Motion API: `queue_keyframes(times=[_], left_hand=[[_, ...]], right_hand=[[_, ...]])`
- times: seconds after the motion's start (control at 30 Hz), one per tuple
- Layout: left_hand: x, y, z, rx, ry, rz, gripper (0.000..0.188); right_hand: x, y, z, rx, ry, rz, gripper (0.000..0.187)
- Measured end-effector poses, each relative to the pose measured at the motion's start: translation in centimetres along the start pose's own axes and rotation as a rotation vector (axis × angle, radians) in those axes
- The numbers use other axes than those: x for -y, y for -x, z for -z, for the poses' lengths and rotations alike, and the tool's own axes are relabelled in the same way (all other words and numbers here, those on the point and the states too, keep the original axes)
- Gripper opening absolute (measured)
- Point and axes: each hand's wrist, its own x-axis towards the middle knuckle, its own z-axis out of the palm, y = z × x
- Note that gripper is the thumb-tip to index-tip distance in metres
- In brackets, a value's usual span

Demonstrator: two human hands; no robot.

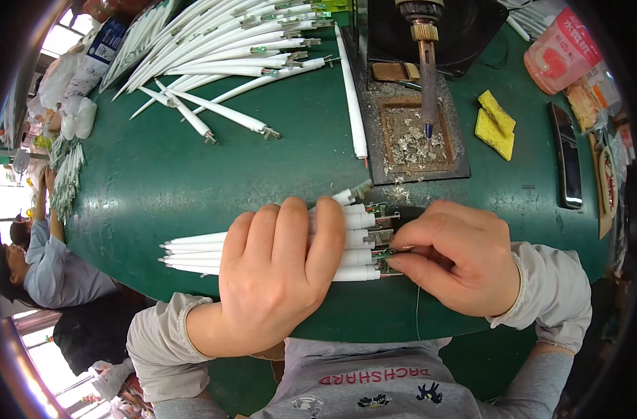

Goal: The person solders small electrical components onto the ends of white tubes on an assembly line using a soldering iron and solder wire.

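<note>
My left hand (276,269) is wrapped over a bundle of white tapered pen tubes (357,258), holding them side by side on the green table. Small circuit boards (382,239) with metal parts stick out of their right ends. My right hand (461,255) is closed in a pinch of thumb and forefinger at these ends, touching or almost touching a lower board. A thin wire (417,311) runs out of the pinch and hangs down below it. One more white tube (346,196) lies at a slant just beyond the bundle, partly hidden by my left fingers.
Beyond my hands, a soldering iron (428,91) points down over a tray (458,164) littered with solder bits. A single tube (351,105) lies beside it; a large pile (227,42) is far left. Yellow sponges (496,129), a phone (566,157) and a pink cup (563,52) are right. Another person (49,269) sits left.
</note>
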Motion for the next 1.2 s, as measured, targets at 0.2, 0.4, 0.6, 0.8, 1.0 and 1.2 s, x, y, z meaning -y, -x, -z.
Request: queue_keyframes(times=[0.2, 0.4, 0.6, 0.8, 1.0, 1.2], left_hand=[[1.0, -0.2, -0.5, 0.124, 0.401, 0.035, 0.049], [1.2, -0.9, -0.1, 0.203, 0.494, -0.137, 0.065], [0.1, -0.2, -0.4, 0.043, 0.425, -0.194, 0.056], [-0.2, -1.1, -1.4, -0.131, 0.543, -0.166, 0.043], [1.5, -3.9, -1.2, 0.121, 0.949, -0.037, 0.027], [2.0, -6.0, -0.6, 0.374, 1.277, 0.226, 0.016]], right_hand=[[-0.6, -0.5, 0.7, 0.024, -0.110, -0.116, 0.019], [-1.3, -0.6, 0.9, -0.024, -0.020, 0.003, 0.017], [-0.9, -0.8, 2.0, 0.048, -0.027, -0.105, 0.017], [-1.2, -0.9, 2.4, 0.082, -0.141, -0.141, 0.016], [-1.4, -1.4, 2.5, 0.049, -0.184, -0.148, 0.019], [-3.3, -1.4, 2.1, -0.176, 0.115, 0.314, 0.028]])
